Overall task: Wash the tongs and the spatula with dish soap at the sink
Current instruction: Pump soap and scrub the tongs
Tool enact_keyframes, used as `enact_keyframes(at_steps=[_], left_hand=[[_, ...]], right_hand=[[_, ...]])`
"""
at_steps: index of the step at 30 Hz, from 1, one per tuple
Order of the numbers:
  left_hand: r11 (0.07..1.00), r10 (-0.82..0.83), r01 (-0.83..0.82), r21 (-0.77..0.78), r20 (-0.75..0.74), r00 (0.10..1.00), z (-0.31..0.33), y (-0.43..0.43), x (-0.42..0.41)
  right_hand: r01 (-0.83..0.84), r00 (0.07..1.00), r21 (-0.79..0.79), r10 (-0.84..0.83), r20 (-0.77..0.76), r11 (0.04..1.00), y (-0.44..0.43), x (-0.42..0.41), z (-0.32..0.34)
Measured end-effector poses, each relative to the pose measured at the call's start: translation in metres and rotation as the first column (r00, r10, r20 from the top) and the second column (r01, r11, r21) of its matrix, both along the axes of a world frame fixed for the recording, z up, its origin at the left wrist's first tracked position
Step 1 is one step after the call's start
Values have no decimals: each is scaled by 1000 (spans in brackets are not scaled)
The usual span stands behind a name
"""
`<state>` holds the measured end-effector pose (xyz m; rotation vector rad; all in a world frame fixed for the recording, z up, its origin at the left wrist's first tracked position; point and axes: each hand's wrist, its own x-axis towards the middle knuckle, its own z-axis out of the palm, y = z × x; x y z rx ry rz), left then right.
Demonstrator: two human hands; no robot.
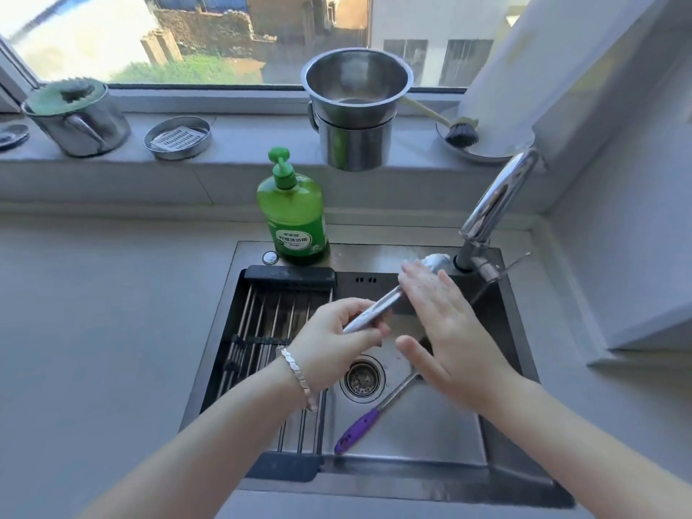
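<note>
Silver utensil [369, 318], whether tongs or spatula I cannot tell, is held over the sink [412, 443], slanting up toward the back right. The left hand [333, 340] grips its near end, fingers and thumb curled round the handle. The right hand [445, 324] lies flat across its middle with fingers straight and together, hiding that part of the shaft. A rounded silver end shows just past the fingertips, near the foot of the faucet [494, 204]. The hands are near each other but do not touch. A bracelet [297, 376] sits on the left wrist.

A purple-handled utensil [357, 428] lies on the sink floor just beside the drain [362, 378]. Its handle points to the near left and its metal shaft runs under the right hand.

A roll-up drying rack [269, 316] spans the left part of the sink. A green dish soap bottle [294, 215] stands upright on the back rim. The surface [112, 312] around the sink is grey. On the window sill [239, 133] stand two stacked steel pots [355, 118], a steel jug [78, 118] with a green scourer on top, a round metal dish [178, 138] and a brush [460, 133] on a plate. Buildings and greenery show through the window [224, 31].
</note>
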<state>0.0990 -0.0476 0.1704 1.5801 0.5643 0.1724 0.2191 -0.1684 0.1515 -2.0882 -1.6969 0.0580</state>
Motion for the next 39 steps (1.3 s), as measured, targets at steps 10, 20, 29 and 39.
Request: enact_keyframes(at_steps=[10,20,29,39], left_hand=[[994,-92,87,-69,-67,994,-1,-8,-6],[990,-47,41,-133,-42,998,1,-15,-6],[967,-1,-20,-253,-79,997,-3,-11,-17],[969,-27,22,-246,-20,999,-5,-13,-24]], right_hand=[[-36,990,21,38,-132,999,-7,-10,-5],[-228,971,74,232,-50,971,-12,-37,-9],[31,997,26,-29,-72,999,-21,6,-17],[-177,982,132,166,94,975,-26,-3,-25]])
